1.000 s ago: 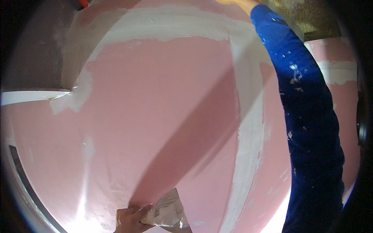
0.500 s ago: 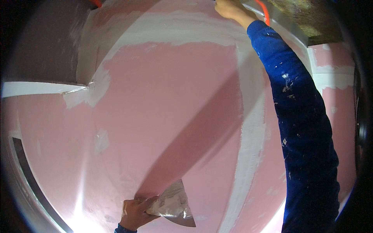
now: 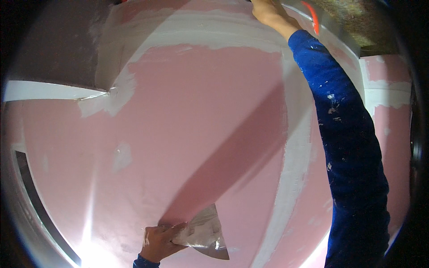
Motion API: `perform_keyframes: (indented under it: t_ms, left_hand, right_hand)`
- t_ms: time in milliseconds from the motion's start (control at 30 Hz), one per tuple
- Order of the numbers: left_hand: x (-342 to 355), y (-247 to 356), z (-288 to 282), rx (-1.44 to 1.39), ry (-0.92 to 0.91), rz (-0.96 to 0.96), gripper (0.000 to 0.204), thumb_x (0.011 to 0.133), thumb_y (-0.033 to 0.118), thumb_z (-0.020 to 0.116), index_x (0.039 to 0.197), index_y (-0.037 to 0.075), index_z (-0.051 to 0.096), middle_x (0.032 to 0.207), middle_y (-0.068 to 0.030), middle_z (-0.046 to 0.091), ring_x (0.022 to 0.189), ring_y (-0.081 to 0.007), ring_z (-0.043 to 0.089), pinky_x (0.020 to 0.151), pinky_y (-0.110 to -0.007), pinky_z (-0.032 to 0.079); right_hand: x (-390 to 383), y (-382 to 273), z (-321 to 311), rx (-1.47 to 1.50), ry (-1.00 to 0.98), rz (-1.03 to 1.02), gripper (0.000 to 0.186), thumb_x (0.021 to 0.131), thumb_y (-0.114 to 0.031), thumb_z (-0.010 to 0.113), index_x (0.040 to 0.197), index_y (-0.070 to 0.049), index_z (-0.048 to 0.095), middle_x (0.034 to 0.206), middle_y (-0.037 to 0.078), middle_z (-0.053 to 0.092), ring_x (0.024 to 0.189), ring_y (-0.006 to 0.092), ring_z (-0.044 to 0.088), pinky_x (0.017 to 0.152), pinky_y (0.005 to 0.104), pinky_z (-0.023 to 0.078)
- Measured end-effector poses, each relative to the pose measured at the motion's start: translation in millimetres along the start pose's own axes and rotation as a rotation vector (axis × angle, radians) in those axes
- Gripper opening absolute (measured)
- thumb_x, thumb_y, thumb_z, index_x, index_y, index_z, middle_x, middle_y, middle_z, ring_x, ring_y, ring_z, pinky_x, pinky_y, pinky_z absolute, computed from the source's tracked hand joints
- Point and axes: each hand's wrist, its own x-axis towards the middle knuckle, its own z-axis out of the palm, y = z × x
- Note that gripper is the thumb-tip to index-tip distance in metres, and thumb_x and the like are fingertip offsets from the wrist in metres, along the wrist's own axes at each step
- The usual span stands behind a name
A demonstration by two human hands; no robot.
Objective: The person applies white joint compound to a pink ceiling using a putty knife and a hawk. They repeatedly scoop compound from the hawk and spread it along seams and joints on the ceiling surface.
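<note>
Presently, my left hand is showing near the lower edge, left of centre, its fingers gripping a broad metal blade by the narrow end. The blade is fanning out toward my right, bearing pale smears on its face; whether it is touching the pink board behind it, I cannot tell.

My right hand is reaching up to the top edge, where the frame is cutting it off; I cannot tell whether its fingers are open, closed or holding anything. My blue sleeve is running down the right side, displaying white spatters.

Across the board, an upper white band is meeting an upright white band, both showing ragged edges. A diagonal shadow is stretching between my left hand and the upright white band. A dark grey panel is occupying the upper left, with a white strip bordering it below. Near my right wrist, an orange-red strip is curving.
</note>
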Motion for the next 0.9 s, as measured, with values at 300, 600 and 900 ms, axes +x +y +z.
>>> perform_keyframes:
  t_ms: [300,600,900]
  left_hand:
    - [-3,1,5,0.103,-0.065,-0.083,0.065,0.061,0.049,0.092,0.116,0.019,0.076,0.083,-0.0115,0.076,0.072,-0.0285,0.076,0.068,-0.042,0.062]
    - [-3,-3,6,0.148,-0.105,-0.019,0.063,0.06,0.046,0.094,0.114,0.017,0.077,0.082,-0.0109,0.077,0.069,-0.0291,0.076,0.065,-0.04,0.063]
    - [-4,-4,10,0.044,-0.048,-0.085,0.062,0.056,0.04,0.097,0.11,0.015,0.078,0.081,-0.0115,0.076,0.069,-0.0285,0.076,0.066,-0.039,0.063]
  right_hand:
    - [-4,-13,10,-0.045,0.025,0.067,0.043,0.098,-0.004,0.045,0.138,-0.013,0.059,0.142,0.018,0.057,0.133,0.0375,0.053,0.112,0.0486,0.042]
    - [15,0,-1,-0.161,-0.126,0.031,0.041,0.094,-0.011,0.051,0.132,-0.014,0.066,0.131,0.021,0.065,0.12,0.0381,0.064,0.096,0.0487,0.051]
    - [25,41,-21,0.124,-0.255,0.087,0.042,0.092,-0.006,0.048,0.13,-0.009,0.067,0.127,0.023,0.068,0.117,0.039,0.065,0.097,0.0469,0.051]
